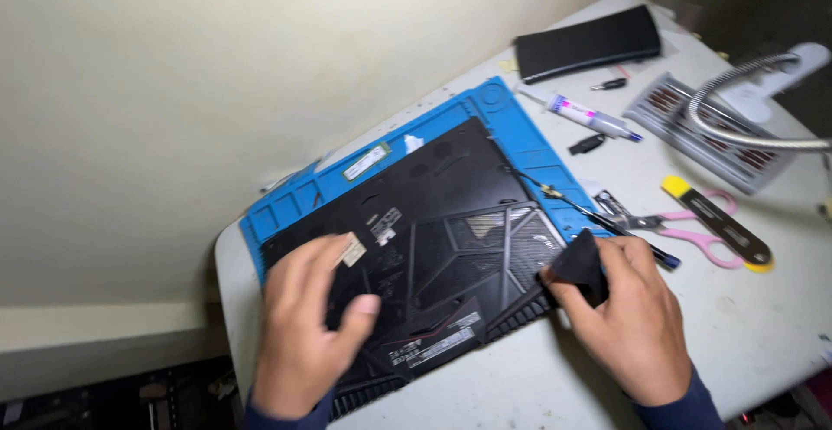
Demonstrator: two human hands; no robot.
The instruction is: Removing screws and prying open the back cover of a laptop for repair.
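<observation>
A: What's nearest, at the bottom of the frame?

B: Two hands in dark sleeves. The left hand (308,326), lower left, lies flat on the laptop (416,248), fingers spread and loose, gripping nothing.

A: And the other?

B: The right hand (628,317), lower right, has its fingers pinched together on a black pick (579,265), whose tip sits at the laptop's right edge.

A: Where is the laptop?

B: Mid-frame, upside down, its black base with vents and stickers facing up. It lies tilted on a blue mat (520,135) on the white bench (763,326), with its near corner sticking out past the mat.

A: What's just beyond the right hand?

B: A thin screwdriver (598,218) lies across the mat's right edge. Beside it are pink scissors (693,231) and a flat metal tool (719,226) with yellow ends.

A: Farther up?

B: A green memory stick (366,161) on the mat's upper rim. To the right are a syringe (594,116) of paste, a small black bit (588,144), and a grey ribbed tray (711,131) with a lamp's flexible neck (754,127) curving over it.

A: And farthest?

B: A black slab (589,42) at the bench's far edge, against the pale wall.
</observation>
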